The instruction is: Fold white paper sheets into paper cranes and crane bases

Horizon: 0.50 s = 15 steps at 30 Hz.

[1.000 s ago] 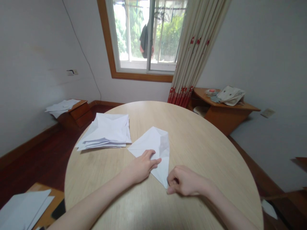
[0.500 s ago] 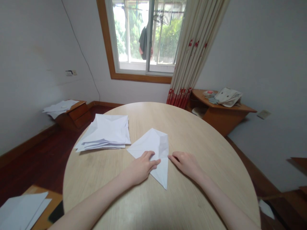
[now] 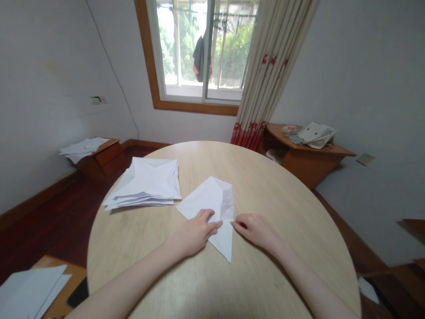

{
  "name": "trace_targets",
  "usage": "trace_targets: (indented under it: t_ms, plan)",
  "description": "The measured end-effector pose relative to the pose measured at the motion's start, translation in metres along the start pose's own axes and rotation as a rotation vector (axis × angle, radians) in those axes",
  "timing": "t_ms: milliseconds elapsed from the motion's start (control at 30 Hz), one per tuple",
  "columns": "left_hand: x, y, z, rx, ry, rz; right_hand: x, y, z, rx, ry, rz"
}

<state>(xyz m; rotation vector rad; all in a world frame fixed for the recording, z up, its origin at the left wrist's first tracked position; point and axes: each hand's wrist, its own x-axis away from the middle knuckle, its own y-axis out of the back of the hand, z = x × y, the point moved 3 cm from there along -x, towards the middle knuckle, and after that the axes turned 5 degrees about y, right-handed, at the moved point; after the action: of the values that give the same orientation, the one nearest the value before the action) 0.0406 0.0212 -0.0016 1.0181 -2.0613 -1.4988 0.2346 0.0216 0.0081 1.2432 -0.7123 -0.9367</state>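
Observation:
A folded white sheet of paper (image 3: 202, 197) lies on the round table, with a raised flap along its right side and a narrow point toward me. My left hand (image 3: 197, 232) rests on its lower middle, thumb and fingers apart, pressing it against the tabletop. At the paper's right edge is my right hand (image 3: 254, 228), its fingers curled in and the thumb and fingertips closed on that edge. The left hand covers part of the paper's lower left side.
A stack of folded white papers (image 3: 149, 179) sits at the table's (image 3: 282, 199) left side. More white sheets (image 3: 29, 288) lie on a lower wooden surface at bottom left, beside a dark object (image 3: 78, 292). A corner shelf (image 3: 308, 161) bearing a cloth bag (image 3: 317, 134) stands at back right.
My right hand has slid slightly toward me along the paper's right edge, its thumb now a little lower. My left hand and the paper have hardly moved.

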Motion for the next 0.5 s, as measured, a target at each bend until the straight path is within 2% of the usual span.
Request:
trace_targets:
  t_ms: [500]
  plan:
    - [0.0,0.005,-0.001,0.059,0.023,0.024,0.01,0.0,0.032,-0.207,0.132,0.14]
